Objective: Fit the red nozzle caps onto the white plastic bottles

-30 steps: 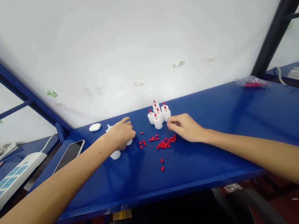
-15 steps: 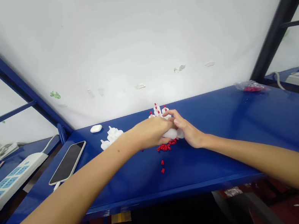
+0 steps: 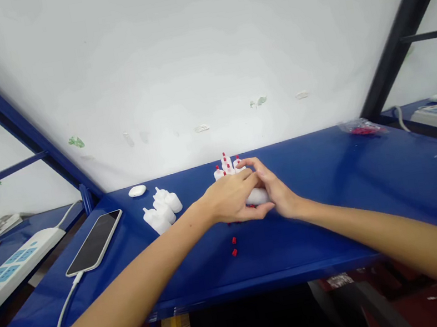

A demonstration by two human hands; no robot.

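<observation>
A small white squeeze bottle (image 3: 257, 196) lies between my two hands, only partly visible. My left hand (image 3: 236, 197) is closed round it from the left, thumb along the near side. From the right, my right hand (image 3: 277, 190) grips the same bottle, its index finger arched over the top. The fingers hide the bottle's tip. Just behind the hands stand several white bottles with red caps (image 3: 219, 173). Two loose red caps (image 3: 234, 247) lie nearer the table edge, and more red caps are mostly hidden beneath my left hand.
Several uncapped white bottles (image 3: 161, 210) stand to the left, near a white rounded case (image 3: 137, 191). A phone (image 3: 95, 243) with a charging cable lies farther left, beside a power strip (image 3: 12, 267). At the back right of the blue table (image 3: 337, 210) is a plastic bag of red pieces (image 3: 363, 128).
My left hand has shifted over the bottle, its thumb now stretched along the near side, covering most of the pile of red caps. The view has moved slightly, showing more of the uncapped bottles.
</observation>
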